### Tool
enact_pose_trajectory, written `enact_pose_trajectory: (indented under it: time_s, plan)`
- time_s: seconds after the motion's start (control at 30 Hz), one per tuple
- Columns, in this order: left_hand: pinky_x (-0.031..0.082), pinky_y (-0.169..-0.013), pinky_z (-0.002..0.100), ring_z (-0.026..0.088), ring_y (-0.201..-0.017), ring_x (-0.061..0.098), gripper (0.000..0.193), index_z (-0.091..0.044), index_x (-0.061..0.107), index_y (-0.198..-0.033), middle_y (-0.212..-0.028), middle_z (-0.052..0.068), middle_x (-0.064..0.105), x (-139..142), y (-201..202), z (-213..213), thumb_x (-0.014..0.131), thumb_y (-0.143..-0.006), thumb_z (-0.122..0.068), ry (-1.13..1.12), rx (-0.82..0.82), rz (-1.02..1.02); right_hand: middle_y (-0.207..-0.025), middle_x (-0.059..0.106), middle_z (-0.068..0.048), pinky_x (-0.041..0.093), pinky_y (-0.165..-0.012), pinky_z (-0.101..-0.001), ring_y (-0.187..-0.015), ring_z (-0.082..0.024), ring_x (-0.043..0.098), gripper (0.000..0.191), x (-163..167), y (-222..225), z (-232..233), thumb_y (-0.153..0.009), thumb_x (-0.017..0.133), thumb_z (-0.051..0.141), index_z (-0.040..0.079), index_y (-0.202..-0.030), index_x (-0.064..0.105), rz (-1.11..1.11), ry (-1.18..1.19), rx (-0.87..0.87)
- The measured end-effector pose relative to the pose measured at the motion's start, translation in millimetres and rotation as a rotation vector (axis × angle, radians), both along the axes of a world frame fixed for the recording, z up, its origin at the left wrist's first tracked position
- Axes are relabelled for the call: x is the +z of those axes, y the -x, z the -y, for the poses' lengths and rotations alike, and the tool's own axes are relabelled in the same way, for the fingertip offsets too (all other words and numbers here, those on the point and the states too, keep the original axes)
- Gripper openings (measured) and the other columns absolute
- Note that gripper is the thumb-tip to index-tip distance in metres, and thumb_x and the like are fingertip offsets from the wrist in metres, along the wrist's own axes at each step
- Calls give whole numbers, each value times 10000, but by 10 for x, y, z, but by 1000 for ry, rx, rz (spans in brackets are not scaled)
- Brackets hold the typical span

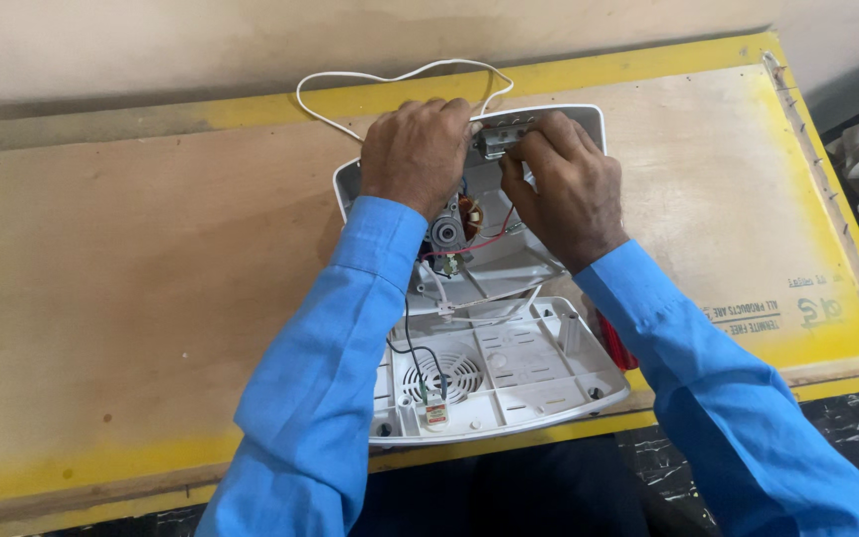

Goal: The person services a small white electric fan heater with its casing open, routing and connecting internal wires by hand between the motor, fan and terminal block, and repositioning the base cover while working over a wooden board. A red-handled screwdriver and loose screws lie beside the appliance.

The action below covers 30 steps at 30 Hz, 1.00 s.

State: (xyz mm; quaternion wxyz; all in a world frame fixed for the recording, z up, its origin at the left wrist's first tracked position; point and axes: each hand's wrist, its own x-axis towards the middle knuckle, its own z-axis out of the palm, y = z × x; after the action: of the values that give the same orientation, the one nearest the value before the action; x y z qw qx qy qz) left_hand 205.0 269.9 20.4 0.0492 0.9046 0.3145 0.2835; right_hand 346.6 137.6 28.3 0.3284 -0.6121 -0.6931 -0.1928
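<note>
Both hands — left hand (415,154), right hand (561,184) — are pinching a small metal part (502,139) over the open casing (509,249); a slip risks tugging the red wire (479,242) loose.

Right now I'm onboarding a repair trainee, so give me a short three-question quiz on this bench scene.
1. True or false: the white cable loops past the far side of the open casing.
2. Which hand is nearer the small metal part: A both, B left only, C neither?
3. What colour is the wire beside the motor?

Key: 1 true; 2 A, left hand and right hand meet there; 3 red.
</note>
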Motion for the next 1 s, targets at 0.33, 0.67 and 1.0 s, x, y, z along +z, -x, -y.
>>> enact_pose_trajectory:
  time_s: [0.33, 0.67, 1.0]
  plan:
    - [525, -773, 520, 337, -890, 688, 166, -91, 689, -906, -892, 95, 737, 11, 18, 34, 641, -959, -241, -24, -13, 47, -1135, 583, -148, 522, -897, -456, -1067, -352, 599, 171, -46, 39, 167, -955, 761, 1, 8, -1081, 645, -146, -38, 30]
    - [522, -749, 527, 343, -873, 685, 200, -86, 682, -883, -866, 107, 727, 40, 3, 54, 649, -961, -266, -11, -2, 21, -1056, 578, -156, 527, -798, -425, -931, -321, 621, 189, -33, -18, 144, -981, 715, -37, -16, -1163, 668, -281, 5, 51]
    - [519, -749, 524, 343, -871, 680, 216, -81, 676, -880, -863, 109, 724, 36, 10, 56, 659, -958, -281, 2, -11, 36, -1104, 549, -100, 587, -904, -290, -1013, -177, 653, 108, -132, -124, 204, -958, 660, -79, -44, -1056, 631, -715, 94, 182]
